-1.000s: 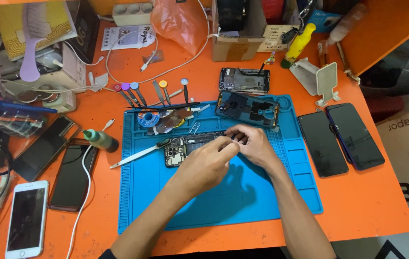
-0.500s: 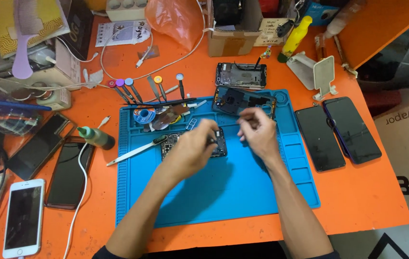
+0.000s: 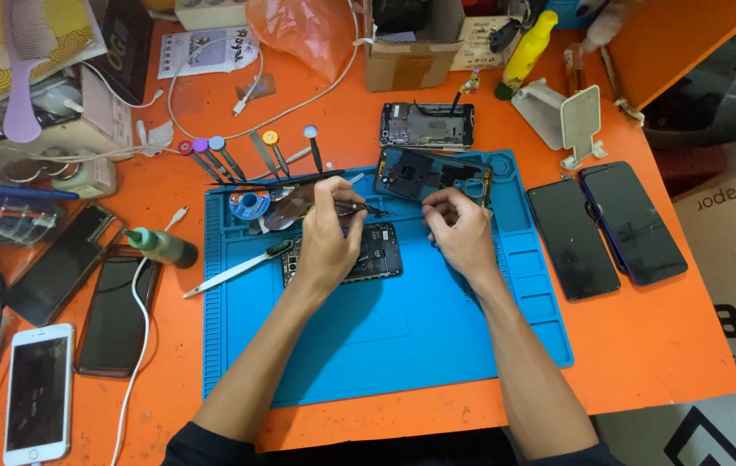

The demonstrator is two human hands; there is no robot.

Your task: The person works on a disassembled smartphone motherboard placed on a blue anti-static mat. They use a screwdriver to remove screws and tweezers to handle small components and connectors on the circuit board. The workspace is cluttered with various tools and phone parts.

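Now left hand [image 3: 326, 244] pinching tweezers [image 3: 357, 207] over opened phone [image 3: 378, 252]; right hand [image 3: 458, 229] curled, empty, beside.

Two dark phones [image 3: 607, 226] lie right of the blue mat [image 3: 402, 336]; a white phone [image 3: 38, 393] lies bottom left; perhaps a glue bottle [image 3: 161, 246] beside it.

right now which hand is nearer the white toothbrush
Left. The left hand sits just right of the toothbrush head, over the opened phone. The right hand is farther right, beyond that phone.
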